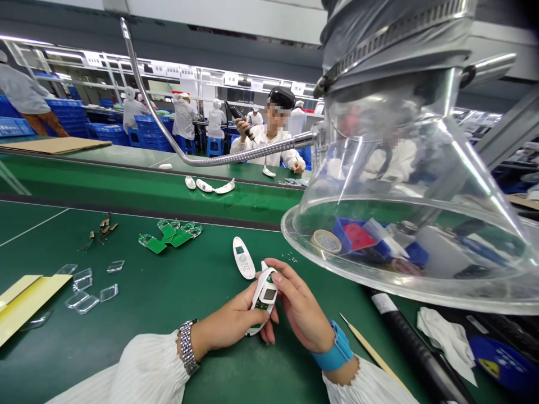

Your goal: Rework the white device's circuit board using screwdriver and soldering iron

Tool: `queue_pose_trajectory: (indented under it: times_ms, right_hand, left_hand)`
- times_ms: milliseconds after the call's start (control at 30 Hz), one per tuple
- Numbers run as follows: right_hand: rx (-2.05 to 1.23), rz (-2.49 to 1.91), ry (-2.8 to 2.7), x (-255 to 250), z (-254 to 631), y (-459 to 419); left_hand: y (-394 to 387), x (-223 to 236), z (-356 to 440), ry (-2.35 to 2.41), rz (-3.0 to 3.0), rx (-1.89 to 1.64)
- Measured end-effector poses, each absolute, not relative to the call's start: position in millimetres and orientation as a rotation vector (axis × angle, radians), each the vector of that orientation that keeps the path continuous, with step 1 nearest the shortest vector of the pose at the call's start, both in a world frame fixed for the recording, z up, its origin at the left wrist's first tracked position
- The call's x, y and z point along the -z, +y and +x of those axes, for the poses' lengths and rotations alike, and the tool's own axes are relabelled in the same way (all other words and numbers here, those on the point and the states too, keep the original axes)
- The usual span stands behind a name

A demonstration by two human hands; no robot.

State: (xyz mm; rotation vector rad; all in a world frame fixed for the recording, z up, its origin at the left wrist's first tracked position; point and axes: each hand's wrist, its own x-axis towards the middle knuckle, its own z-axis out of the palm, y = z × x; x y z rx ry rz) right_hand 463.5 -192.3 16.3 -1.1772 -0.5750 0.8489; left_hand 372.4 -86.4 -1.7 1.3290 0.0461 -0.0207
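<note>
My left hand [229,324] grips a white plastic device shell [263,296] with a small screen and a green circuit board inside. My right hand [300,306] closes on the same shell from the right, fingers on its upper edge. Just beyond them a white cover piece [243,257] lies flat on the green mat [168,303]. A metal watch sits on my left wrist and a blue band on my right.
Green circuit boards [170,234] and small clear lenses [86,289] lie to the left, with yellow cards [25,297] at the edge. A clear fume hood [404,224] on a flexible hose hangs at right. A thin wooden stick [370,350] lies nearby. Another person works across the conveyor [269,140].
</note>
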Motion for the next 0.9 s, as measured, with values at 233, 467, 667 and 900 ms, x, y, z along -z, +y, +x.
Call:
queue_pose_trajectory:
  times_ms: [233,467,667,900]
  right_hand:
    - [-0.782,-1.205,-0.523,-11,462,-188]
    - [-0.735,-1.210,-0.513,-11,462,-187]
    - [-0.751,-1.261,-0.611,-18,465,-189]
    - [-0.262,-1.814,-0.882,-21,490,-258]
  left_hand:
    - [-88,4,375,0.091,1.315,0.038]
    - [-93,11,376,0.140,1.127,0.009]
    - [-93,9,374,0.132,1.087,0.012]
    - [-88,9,371,0.145,1.084,0.022]
